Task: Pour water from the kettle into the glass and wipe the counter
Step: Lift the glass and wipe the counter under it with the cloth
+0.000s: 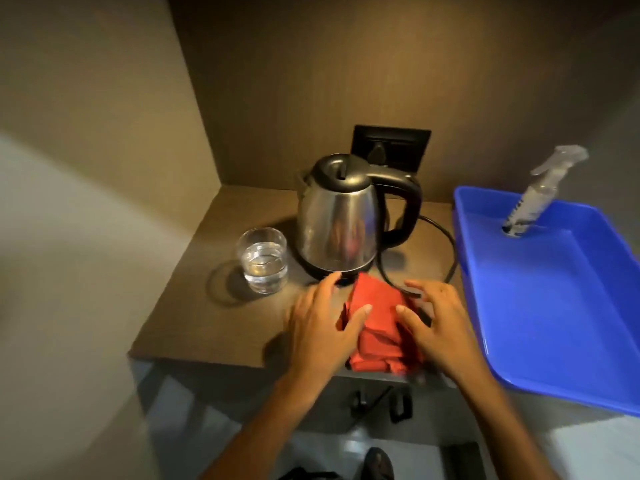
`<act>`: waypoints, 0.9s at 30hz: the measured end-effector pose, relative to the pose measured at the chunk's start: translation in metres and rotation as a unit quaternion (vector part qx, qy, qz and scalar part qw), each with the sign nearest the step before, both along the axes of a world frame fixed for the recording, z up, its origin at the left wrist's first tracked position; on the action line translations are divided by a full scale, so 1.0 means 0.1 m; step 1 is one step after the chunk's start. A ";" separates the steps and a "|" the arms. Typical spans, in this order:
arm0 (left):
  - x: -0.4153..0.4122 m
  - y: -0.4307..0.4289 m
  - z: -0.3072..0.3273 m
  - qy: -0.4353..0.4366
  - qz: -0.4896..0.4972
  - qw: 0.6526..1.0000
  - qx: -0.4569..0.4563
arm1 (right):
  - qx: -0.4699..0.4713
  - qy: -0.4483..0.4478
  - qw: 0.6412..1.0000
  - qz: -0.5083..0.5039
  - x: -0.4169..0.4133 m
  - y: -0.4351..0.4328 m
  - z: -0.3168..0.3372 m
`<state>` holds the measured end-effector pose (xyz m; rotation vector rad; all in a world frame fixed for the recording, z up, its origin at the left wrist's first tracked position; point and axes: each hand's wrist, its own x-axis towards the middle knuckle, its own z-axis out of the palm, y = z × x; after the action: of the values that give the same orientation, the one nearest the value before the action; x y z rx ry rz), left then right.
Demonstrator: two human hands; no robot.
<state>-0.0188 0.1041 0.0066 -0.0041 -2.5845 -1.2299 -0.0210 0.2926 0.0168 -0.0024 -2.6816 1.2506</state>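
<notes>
Brown wood-grain counter (194, 317) set in a panelled alcove, with a black wall socket (391, 147) on the back panel. Stainless steel electric kettle (337, 216) stands upright on its black base near the middle of the counter, lid closed, black handle to the right, spout to the left. Black power cord (446, 237) loops from behind the kettle round its right side. Clear glass (263, 259) stands upright just left of the kettle, apart from it, part filled with water. Folded red cloth (377, 323) lies flat at the front edge of the counter, directly before the kettle base. Left hand (322, 323) rests on the cloth's left side, fingers spread, thumb laid on the fabric. Right hand (433, 320) rests on its right side, likewise spread; neither hand is clenched. Blue plastic tray (554, 306) occupies the right, holding a clear spray bottle (536, 199) at its far end.
</notes>
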 end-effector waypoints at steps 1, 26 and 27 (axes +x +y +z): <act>0.04 -0.15 -0.03 0.052 0.045 0.997 -0.018 | 0.028 0.014 0.999 0.014 0.00 -0.08 -0.05; -0.56 -1.32 -0.25 0.025 0.157 0.973 0.167 | 0.313 -0.012 0.931 0.186 -0.10 -1.52 -0.62; -0.53 -1.38 -0.22 0.033 0.167 0.971 0.166 | 0.320 -0.002 0.928 0.190 -0.17 -1.58 -0.62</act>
<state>-0.0723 -0.0339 -0.0151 0.4303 -2.1765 -1.4754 -0.0383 0.1349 -0.0453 0.6226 -3.0507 0.3724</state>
